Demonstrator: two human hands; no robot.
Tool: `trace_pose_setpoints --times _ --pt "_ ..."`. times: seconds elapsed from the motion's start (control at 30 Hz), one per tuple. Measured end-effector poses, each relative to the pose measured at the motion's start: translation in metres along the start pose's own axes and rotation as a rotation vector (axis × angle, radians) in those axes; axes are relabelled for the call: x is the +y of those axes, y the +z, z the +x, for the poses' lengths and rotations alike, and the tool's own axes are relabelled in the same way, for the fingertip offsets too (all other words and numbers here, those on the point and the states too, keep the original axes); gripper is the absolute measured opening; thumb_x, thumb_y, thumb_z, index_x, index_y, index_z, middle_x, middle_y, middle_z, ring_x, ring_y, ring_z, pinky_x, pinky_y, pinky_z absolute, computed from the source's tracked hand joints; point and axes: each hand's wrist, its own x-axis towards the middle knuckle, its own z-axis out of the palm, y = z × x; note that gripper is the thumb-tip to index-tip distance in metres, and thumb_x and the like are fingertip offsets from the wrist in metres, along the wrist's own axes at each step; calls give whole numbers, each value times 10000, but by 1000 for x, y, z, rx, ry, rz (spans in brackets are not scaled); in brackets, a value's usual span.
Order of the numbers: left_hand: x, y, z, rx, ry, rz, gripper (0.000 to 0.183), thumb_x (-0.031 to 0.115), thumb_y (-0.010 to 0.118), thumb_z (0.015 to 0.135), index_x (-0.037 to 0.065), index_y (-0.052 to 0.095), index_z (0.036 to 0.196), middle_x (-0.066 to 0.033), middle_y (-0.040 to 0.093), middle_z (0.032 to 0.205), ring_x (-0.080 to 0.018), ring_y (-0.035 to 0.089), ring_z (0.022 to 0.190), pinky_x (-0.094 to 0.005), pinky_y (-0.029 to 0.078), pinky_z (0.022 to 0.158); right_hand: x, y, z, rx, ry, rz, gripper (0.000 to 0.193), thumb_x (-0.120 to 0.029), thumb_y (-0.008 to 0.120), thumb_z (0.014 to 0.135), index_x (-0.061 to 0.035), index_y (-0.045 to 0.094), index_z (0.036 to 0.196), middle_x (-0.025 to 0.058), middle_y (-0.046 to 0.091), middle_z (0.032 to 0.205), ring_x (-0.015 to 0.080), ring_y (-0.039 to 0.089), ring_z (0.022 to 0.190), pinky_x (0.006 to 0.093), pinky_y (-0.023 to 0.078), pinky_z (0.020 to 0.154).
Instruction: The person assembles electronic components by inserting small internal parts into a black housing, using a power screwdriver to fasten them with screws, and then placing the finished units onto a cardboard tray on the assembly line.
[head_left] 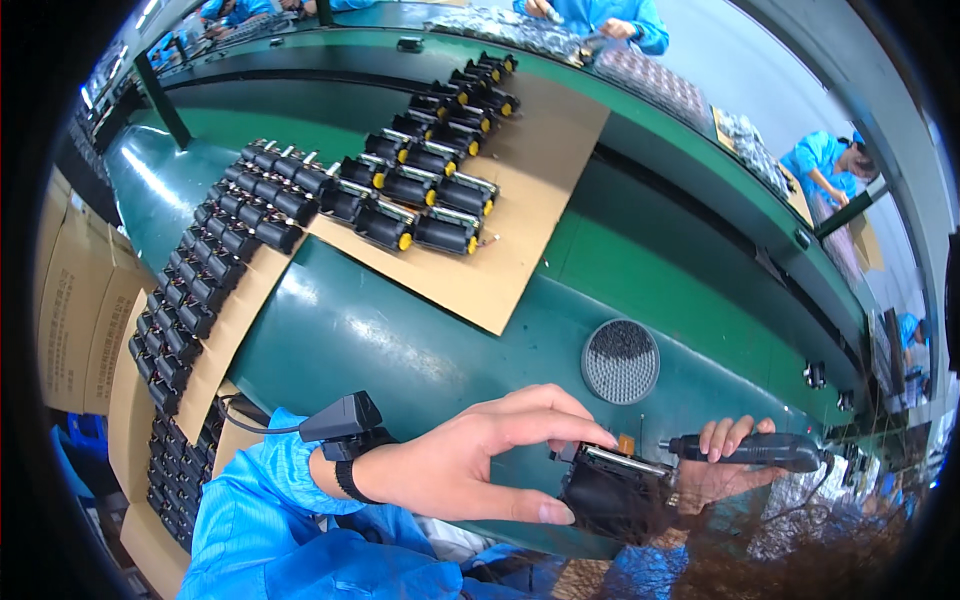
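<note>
screwdriver (785, 451) is pointing left, closed in my curled right hand (718, 468); i'm spanning the black unit's (608, 500) left end with half-open left hand (455, 455), probably steadying it.

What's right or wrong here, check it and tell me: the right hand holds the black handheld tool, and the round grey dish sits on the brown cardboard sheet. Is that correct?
Not quite: the round grey dish is on the green tabletop, apart from the brown cardboard sheet, as the head view shows. The right hand does hold the black handheld tool.
</note>
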Motion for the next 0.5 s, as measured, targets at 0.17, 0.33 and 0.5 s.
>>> trace_pose_setpoints --times 0.17,0.33,0.5 --pt "11 -3 -5 36 77 119 654 294 843 899 27 605 1446 -120 592 1323 -242 573 1155 -374 464 1021 0 2 -2 30 -6 -13 724 -753 395 1024 -59 537 1175 54 524 685 142 485 478 267 384 418" --pt "11 -7 -13 31 -36 27 585 334 762 969 20 605 1437 -117 590 1339 -248 567 1187 -373 449 1051 8 0 0 27 1 -8 721 -750 377 1031 -62 552 1155 55 523 679 141 489 477 266 385 415" --pt "4 -9 -12 14 -121 -165 521 361 621 1057 15 592 1445 -120 582 1365 -230 529 1239 -382 398 1108 7 0 1 44 -19 -37 721 -751 372 1032 -63 553 1153 52 525 675 137 483 468 260 376 404"
